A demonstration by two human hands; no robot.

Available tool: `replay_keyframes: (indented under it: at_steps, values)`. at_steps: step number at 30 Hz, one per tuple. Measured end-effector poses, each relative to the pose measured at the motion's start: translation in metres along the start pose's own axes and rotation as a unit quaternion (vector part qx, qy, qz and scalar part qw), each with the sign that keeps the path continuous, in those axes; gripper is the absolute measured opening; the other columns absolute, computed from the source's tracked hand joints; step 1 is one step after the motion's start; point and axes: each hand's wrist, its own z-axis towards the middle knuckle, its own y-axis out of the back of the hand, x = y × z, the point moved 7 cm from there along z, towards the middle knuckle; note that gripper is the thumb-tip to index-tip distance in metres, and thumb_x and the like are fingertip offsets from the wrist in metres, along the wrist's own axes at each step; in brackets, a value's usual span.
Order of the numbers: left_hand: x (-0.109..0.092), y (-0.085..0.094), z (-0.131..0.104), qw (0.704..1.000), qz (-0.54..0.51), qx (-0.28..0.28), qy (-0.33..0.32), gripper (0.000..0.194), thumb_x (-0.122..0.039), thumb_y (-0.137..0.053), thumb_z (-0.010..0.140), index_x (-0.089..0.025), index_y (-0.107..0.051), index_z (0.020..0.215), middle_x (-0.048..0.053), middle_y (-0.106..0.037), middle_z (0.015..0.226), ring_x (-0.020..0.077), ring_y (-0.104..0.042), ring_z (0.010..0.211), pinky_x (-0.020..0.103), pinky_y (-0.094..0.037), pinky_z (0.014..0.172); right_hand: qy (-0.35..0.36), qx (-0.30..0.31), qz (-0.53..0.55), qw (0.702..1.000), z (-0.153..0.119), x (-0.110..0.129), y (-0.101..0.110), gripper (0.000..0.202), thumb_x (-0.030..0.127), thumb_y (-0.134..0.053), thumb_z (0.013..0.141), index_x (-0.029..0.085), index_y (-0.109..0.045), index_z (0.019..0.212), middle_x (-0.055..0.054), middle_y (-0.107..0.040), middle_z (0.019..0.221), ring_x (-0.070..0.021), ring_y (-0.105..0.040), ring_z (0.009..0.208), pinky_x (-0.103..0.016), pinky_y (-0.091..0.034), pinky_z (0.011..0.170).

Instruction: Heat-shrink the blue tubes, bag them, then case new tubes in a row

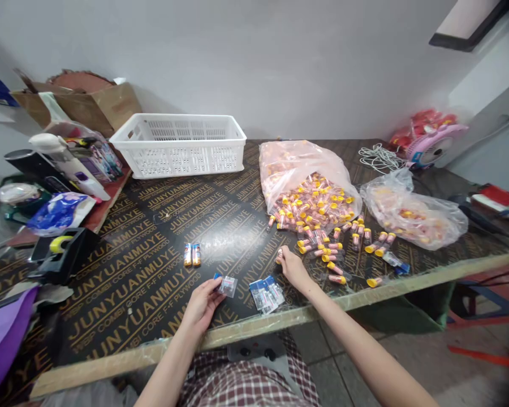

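My left hand (202,305) pinches a small clear packet (228,286) with a blue end, just above the table's front part. In the fingers of my right hand (294,268) is a small pink-labelled tube (279,256), partly hidden by them. Between the hands lies a fanned stack of clear packets (266,295) with blue tops. Two small blue-and-orange cylinders (192,255) stand side by side beyond my left hand. Many small tubes with yellow caps (318,203) spill out of a big plastic bag (292,155), and loose ones (334,267) lie right of my right hand.
A white plastic basket (182,157) stands against the wall. A second bag of tubes (419,217), a white cord (382,158) and a pink fan (436,146) are at the right. At the left are a tape dispenser (63,254) and a purple sheet (8,339).
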Motion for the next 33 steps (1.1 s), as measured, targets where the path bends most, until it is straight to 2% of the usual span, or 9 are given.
replay_keyframes:
  at_steps: [3,5,8,10,14,20,25,29,33]
  values:
    - [-0.006,-0.007,0.000,1.000,0.014,0.020,-0.015,0.005,-0.011,-0.068,0.068,-0.011,-0.064,0.071,0.005,-0.068,0.066,0.0098,-0.061,0.051,0.019,-0.052,0.050,0.006,0.015,0.014,1.000,0.006,0.006,0.002,0.009,0.027,-0.042,0.083,0.020,-0.046,0.085,-0.002,-0.056,0.073,-0.0178,-0.054,0.068,-0.030,-0.041,0.068]
    - [-0.012,-0.009,-0.001,0.999,0.017,0.019,-0.030,0.007,-0.013,-0.070,0.067,-0.011,-0.064,0.071,0.005,-0.068,0.065,0.0098,-0.060,0.051,0.019,-0.052,0.050,0.019,0.033,0.050,0.998,0.004,0.023,0.002,0.013,0.030,-0.040,0.085,0.020,-0.047,0.089,-0.003,-0.058,0.078,-0.0169,-0.056,0.072,-0.030,-0.043,0.071]
    - [-0.018,-0.009,-0.003,0.999,0.016,0.011,-0.049,0.010,-0.016,-0.072,0.065,-0.011,-0.065,0.069,0.004,-0.068,0.064,0.0094,-0.060,0.051,0.020,-0.052,0.051,0.050,0.084,0.138,0.986,-0.014,0.069,-0.007,0.019,0.031,-0.037,0.089,0.020,-0.047,0.100,-0.003,-0.059,0.090,-0.0145,-0.057,0.080,-0.028,-0.044,0.075]
    - [-0.019,-0.008,-0.005,0.998,0.015,0.008,-0.056,0.013,-0.019,-0.073,0.064,-0.010,-0.064,0.068,0.004,-0.067,0.063,0.0092,-0.059,0.050,0.020,-0.051,0.051,0.065,0.118,0.148,0.980,-0.033,0.103,-0.017,0.024,0.032,-0.040,0.089,0.021,-0.048,0.109,-0.001,-0.059,0.086,-0.0136,-0.056,0.075,-0.027,-0.044,0.073]
    - [-0.017,-0.009,-0.009,0.998,0.013,0.015,-0.065,0.021,-0.026,-0.077,0.060,-0.010,-0.064,0.066,0.004,-0.067,0.062,0.0092,-0.059,0.050,0.020,-0.049,0.052,0.090,0.087,0.091,0.988,-0.055,0.141,-0.028,0.042,0.033,-0.049,0.085,0.021,-0.046,0.125,-0.002,-0.057,0.079,-0.0153,-0.054,0.071,-0.029,-0.046,0.071]
    - [-0.018,-0.013,-0.013,0.995,0.038,0.037,-0.089,0.032,-0.036,-0.080,0.051,-0.011,-0.064,0.063,0.002,-0.065,0.059,0.0099,-0.057,0.051,0.021,-0.047,0.053,0.121,0.058,0.077,0.988,-0.058,0.137,-0.039,0.064,0.030,-0.056,0.082,0.024,-0.028,0.139,-0.002,-0.058,0.079,-0.0168,-0.056,0.068,-0.034,-0.049,0.072]
    - [-0.023,-0.028,-0.024,0.970,0.159,0.063,-0.174,0.029,-0.037,-0.076,0.057,-0.011,-0.066,0.063,0.001,-0.063,0.059,0.0091,-0.054,0.054,0.020,-0.044,0.056,0.147,0.078,0.043,0.985,-0.062,0.137,-0.052,0.075,0.026,-0.064,0.074,0.028,-0.026,0.139,-0.003,-0.058,0.085,-0.0187,-0.058,0.071,-0.034,-0.050,0.070]
    - [-0.018,-0.044,-0.030,0.975,0.106,0.138,-0.139,0.034,-0.033,-0.078,0.056,-0.012,-0.065,0.079,0.002,-0.066,0.070,0.0120,-0.059,0.063,0.024,-0.048,0.063,0.148,0.018,0.073,0.986,-0.063,0.140,-0.045,0.072,0.030,-0.069,0.070,0.029,-0.034,0.133,-0.007,-0.054,0.102,-0.0207,-0.058,0.079,-0.036,-0.052,0.070]
    - [-0.027,-0.038,-0.025,0.986,0.052,0.106,-0.118,0.036,-0.031,-0.079,0.055,-0.013,-0.062,0.081,0.002,-0.065,0.072,0.0126,-0.061,0.063,0.023,-0.048,0.059,0.128,0.055,0.225,0.964,-0.068,0.139,-0.040,0.053,0.023,-0.057,0.079,0.027,-0.036,0.128,-0.007,-0.050,0.108,-0.0145,-0.058,0.073,-0.031,-0.053,0.065]
